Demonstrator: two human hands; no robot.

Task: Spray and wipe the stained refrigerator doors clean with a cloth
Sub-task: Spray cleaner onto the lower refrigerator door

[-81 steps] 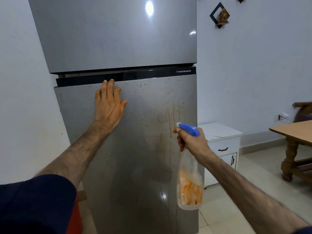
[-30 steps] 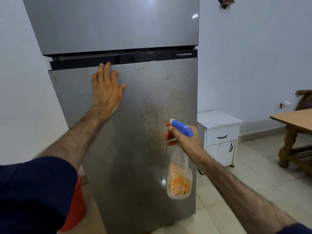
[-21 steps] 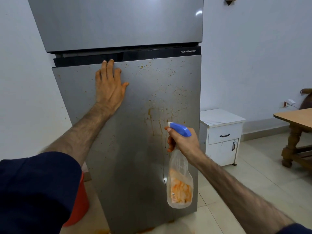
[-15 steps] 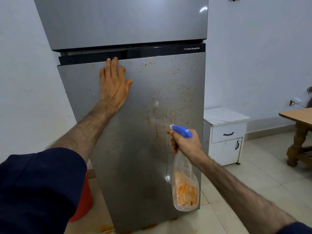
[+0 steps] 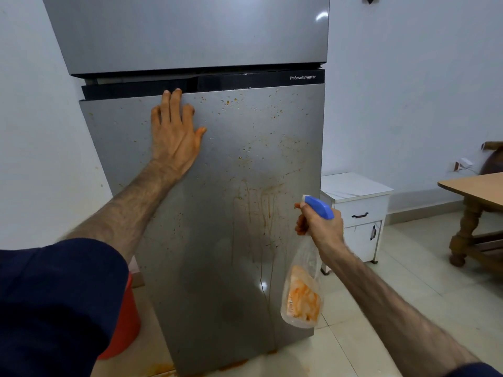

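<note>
A tall grey refrigerator fills the middle of the view. Its lower door (image 5: 217, 254) carries orange specks near the top and orange drip streaks (image 5: 258, 202) in the middle right. The upper door (image 5: 190, 31) looks clean. My left hand (image 5: 174, 134) lies flat and spread on the lower door's upper left, fingertips at its top edge. My right hand (image 5: 318, 224) grips a clear spray bottle (image 5: 302, 292) with a blue head, nozzle facing the streaks, a short way off the door. No cloth is in sight.
A small white cabinet (image 5: 356, 213) stands right of the refrigerator against the wall. A wooden table (image 5: 473, 191) is at the far right. A red bucket (image 5: 125, 319) sits low at the left, partly behind my sleeve. Orange drips mark the tiled floor below the door.
The view has shifted, so the refrigerator sits further right in frame. The bottle has moved a little to the right of the streaks. Streaks run further down. My left hand stays pressed on the door.
</note>
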